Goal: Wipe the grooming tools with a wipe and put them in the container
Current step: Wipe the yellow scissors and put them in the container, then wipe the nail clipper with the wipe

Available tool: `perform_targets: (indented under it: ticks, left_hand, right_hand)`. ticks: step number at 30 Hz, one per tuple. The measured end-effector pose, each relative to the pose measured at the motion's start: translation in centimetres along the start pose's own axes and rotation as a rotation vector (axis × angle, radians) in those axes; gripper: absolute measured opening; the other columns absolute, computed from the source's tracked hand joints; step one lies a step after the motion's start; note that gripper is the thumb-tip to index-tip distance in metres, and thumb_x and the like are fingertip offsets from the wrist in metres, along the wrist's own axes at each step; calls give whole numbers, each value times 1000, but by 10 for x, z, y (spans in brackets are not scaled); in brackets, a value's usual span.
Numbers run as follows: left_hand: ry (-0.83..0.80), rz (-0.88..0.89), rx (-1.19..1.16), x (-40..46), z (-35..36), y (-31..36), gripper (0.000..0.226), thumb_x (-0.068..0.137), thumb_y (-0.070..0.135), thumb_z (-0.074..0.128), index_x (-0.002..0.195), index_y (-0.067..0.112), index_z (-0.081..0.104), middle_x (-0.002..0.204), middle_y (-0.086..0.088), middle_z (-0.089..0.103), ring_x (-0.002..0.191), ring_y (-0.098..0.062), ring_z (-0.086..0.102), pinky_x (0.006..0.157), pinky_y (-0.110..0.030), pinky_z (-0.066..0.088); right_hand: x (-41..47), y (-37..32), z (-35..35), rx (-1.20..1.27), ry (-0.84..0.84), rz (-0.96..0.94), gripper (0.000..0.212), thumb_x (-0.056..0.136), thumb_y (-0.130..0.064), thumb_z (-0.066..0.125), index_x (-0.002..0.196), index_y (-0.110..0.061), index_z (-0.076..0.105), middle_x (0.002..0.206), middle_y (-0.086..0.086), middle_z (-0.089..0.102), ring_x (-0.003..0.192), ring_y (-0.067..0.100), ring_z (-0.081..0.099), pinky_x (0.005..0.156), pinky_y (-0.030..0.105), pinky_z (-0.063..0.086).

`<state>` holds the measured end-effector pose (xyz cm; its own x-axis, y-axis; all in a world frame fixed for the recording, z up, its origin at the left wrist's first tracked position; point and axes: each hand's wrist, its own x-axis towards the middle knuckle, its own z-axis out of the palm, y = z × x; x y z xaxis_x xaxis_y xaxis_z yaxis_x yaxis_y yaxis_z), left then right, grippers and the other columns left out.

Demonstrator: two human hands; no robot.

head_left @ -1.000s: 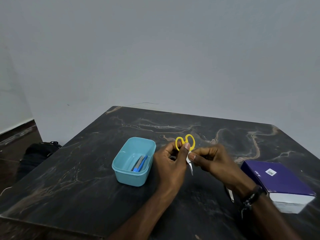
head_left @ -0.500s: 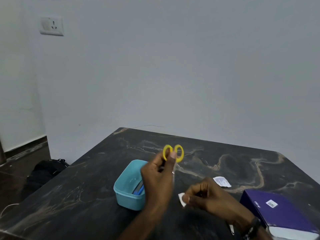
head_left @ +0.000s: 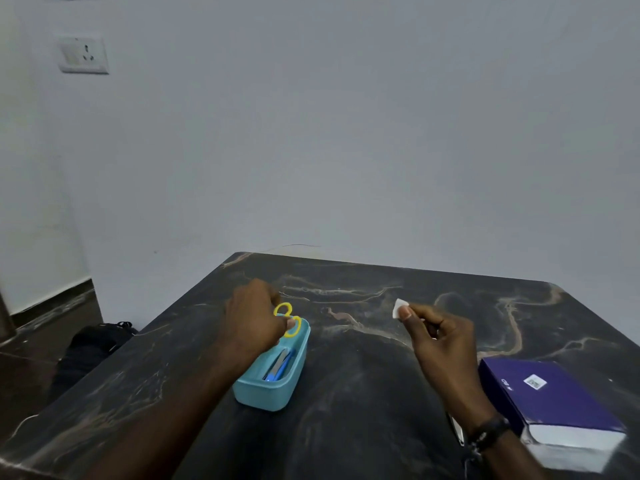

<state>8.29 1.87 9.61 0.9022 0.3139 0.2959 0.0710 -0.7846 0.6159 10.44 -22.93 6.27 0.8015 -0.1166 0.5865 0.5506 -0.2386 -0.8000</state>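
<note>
- Now at the drop-in step: left hand, centre-left of frame, holds the small scissors with yellow plastic finger loops over the far end of the light-blue oblong plastic container; fingers curled round the scissors, blades hidden behind the hand, only the loops show.
- Container sits lower centre on the dark marble-look tabletop; inside already a blue-handled tool w/ a grey metal piece, can't tell exactly what.
- Right hand, centre-right, well apart from the container, pinches a small white wipe btwn thumb and forefinger, other fingers loosely curled.
- Judgement: scissors look wiped, placing is in progress, not yet let go.
- Next move prob needs: lower the scissors point-down or flat along the container's long axis, then loosen the grip so the loops clear the rim; container is narrow, so a crosswise drop could hang on the edge.
- After that, a thin silvery tool near the right wrist, lower right, may be next to wipe; partly hidden, type unclear.
- Other: purple rectangular box w/ white label lower right, black wristband on right wrist, white wall socket upper left, dark bag on floor at left.
</note>
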Motion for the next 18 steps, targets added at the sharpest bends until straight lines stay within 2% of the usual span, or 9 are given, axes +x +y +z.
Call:
perform_targets:
  ticks: [2,5,9,12,14,18]
  left_hand:
    - [25,-14,148,1,7,-2,25,71,28,81,77,9,64,59,-5,66,56,-19,65,56,-31,52]
    - [40,-8,297,-1,14,-1,26,77,29,73,85,10,58,75,-2,56,74,-22,57,56,-28,34]
    - [-42,-40,357,-4,22,-3,30,82,28,71,99,11,53,102,-6,59,97,-24,57,68,-27,34]
    - [-91,-66,348,-6,24,-6,34,79,27,74,88,14,44,102,-6,58,98,-27,58,67,-28,34]
    - [-92,-57,355,-8,20,-6,35,77,27,75,84,14,44,100,-8,59,97,-29,59,66,-30,35]
    - [49,26,375,-25,9,13,30,85,26,70,76,13,44,88,-8,57,89,-29,60,62,-29,36]
  right_hand:
    - [1,1,-2,-10,44,-6,16,86,-14,69,98,-24,73,82,-15,72,81,3,69,64,14,53]
    - [2,2,-4,-10,87,-16,21,87,-14,68,98,-32,70,88,-12,72,83,4,69,66,17,55]
    - [2,-1,-4,30,106,-24,20,88,-13,66,100,-28,70,91,-11,72,83,4,67,65,13,52]
    - [2,-2,-7,65,132,-22,15,91,-15,63,97,-25,71,87,-9,72,81,4,67,66,15,52]
    - [3,-2,-9,66,158,-26,12,92,-17,61,95,-22,72,84,-7,72,75,5,66,64,23,52]
    - [9,2,-13,43,254,-58,13,93,-16,61,94,-18,74,76,-2,71,66,13,65,60,28,50]
